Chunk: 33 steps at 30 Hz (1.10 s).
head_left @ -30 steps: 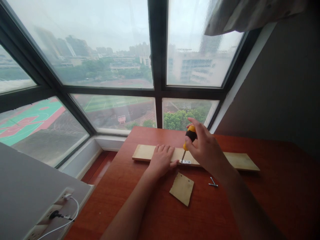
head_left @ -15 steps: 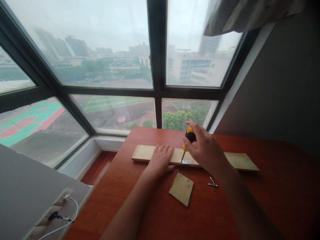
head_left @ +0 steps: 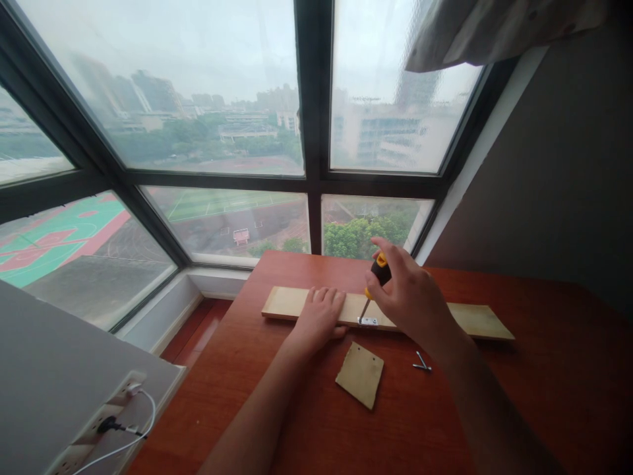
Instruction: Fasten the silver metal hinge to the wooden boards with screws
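Both hands are at work over the table [head_left: 227, 369], forearms rising from the lower corners and angling inward. Nearest lies a small wooden piece [head_left: 361, 379] with 2 dark holes, and to its right at least 2 loose screws [head_left: 422, 363], close below the right wrist; a dropped forearm could brush them away.

Beyond these, a long board [head_left: 284, 302] lies flat across the table. The left hand [head_left: 320, 318] is laid open on it, palm down, 4 fingers reaching over the top and the thumb at the near edge. The right hand [head_left: 413, 300] is wrapped around a screwdriver [head_left: 380, 272], wrist raised, index finger extended past the handle's top. The shaft leans, its tip at the left end of a metal plate [head_left: 370, 322] on the board's near edge; whether a screw sits under it is too small to tell.

That lean could make the tip slip sideways, perhaps toward the left thumb just beside; light pressure from the left hand could let the board twist.

Farthest off stands the dark window frame [head_left: 314, 132].
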Each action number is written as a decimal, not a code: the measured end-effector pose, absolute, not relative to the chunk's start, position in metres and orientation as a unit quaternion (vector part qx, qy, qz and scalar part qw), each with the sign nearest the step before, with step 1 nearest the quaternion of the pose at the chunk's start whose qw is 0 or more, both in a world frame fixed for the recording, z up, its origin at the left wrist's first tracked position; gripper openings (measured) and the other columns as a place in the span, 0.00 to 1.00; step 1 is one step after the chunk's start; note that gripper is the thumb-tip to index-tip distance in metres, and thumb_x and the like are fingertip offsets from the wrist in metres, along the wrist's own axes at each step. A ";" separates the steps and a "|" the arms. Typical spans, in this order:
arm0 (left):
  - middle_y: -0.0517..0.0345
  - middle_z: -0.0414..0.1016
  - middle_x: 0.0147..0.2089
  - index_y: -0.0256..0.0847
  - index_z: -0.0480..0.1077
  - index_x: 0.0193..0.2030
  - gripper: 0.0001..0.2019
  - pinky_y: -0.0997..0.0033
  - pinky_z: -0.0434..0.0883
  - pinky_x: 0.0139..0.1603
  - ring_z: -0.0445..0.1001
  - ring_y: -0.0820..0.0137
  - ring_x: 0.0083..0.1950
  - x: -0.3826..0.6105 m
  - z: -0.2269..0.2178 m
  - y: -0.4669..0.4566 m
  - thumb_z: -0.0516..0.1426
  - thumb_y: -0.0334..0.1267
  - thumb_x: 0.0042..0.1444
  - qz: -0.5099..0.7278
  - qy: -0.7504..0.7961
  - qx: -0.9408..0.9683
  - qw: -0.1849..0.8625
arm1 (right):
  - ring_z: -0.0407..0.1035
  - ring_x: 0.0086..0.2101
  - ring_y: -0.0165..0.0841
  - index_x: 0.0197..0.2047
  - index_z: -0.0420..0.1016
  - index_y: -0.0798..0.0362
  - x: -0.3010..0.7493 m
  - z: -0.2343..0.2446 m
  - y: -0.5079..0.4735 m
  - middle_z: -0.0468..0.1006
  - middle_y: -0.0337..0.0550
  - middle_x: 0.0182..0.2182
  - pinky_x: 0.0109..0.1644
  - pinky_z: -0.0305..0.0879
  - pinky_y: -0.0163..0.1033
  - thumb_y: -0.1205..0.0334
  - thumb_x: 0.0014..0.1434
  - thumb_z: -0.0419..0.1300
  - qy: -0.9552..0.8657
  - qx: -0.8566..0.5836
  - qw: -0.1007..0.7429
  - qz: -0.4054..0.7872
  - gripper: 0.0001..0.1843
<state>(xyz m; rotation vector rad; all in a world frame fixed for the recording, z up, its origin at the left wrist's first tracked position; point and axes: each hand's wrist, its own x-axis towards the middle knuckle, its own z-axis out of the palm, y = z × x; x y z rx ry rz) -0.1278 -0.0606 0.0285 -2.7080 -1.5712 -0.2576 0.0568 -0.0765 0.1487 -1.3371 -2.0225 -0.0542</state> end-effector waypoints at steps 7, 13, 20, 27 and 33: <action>0.43 0.63 0.60 0.42 0.56 0.61 0.33 0.48 0.52 0.64 0.59 0.51 0.62 -0.129 0.028 -0.060 0.61 0.48 0.50 -0.076 -0.502 -0.861 -0.001 | 0.71 0.43 0.43 0.61 0.60 0.50 0.058 0.148 -0.074 0.74 0.49 0.47 0.43 0.69 0.47 0.61 0.60 0.54 -0.778 -0.514 0.359 -0.031 0.25; 0.43 0.64 0.60 0.43 0.55 0.61 0.34 0.48 0.52 0.64 0.60 0.52 0.61 -0.128 0.031 -0.061 0.61 0.48 0.50 -0.078 -0.503 -0.861 -0.005 | 0.70 0.46 0.43 0.60 0.58 0.51 0.057 0.149 -0.076 0.72 0.51 0.51 0.47 0.68 0.49 0.65 0.55 0.54 -0.774 -0.497 0.392 0.015 0.28; 0.43 0.63 0.60 0.44 0.56 0.61 0.34 0.48 0.52 0.64 0.60 0.52 0.62 -0.130 0.028 -0.061 0.61 0.51 0.50 -0.087 -0.498 -0.863 -0.005 | 0.71 0.42 0.42 0.55 0.63 0.49 0.059 0.148 -0.073 0.74 0.49 0.46 0.45 0.68 0.48 0.60 0.60 0.53 -0.786 -0.485 0.383 -0.003 0.19; 0.44 0.65 0.59 0.43 0.57 0.60 0.33 0.50 0.54 0.63 0.61 0.53 0.60 -0.129 0.031 -0.061 0.61 0.52 0.51 -0.095 -0.501 -0.860 -0.003 | 0.71 0.42 0.42 0.55 0.62 0.49 0.058 0.148 -0.073 0.75 0.48 0.45 0.46 0.68 0.48 0.62 0.59 0.54 -0.785 -0.486 0.385 -0.005 0.20; 0.44 0.64 0.59 0.43 0.57 0.60 0.33 0.49 0.53 0.63 0.61 0.52 0.60 -0.127 0.030 -0.062 0.61 0.52 0.50 -0.095 -0.503 -0.859 0.004 | 0.71 0.42 0.42 0.54 0.62 0.49 0.059 0.147 -0.072 0.75 0.48 0.45 0.45 0.68 0.48 0.61 0.60 0.53 -0.790 -0.480 0.383 0.004 0.18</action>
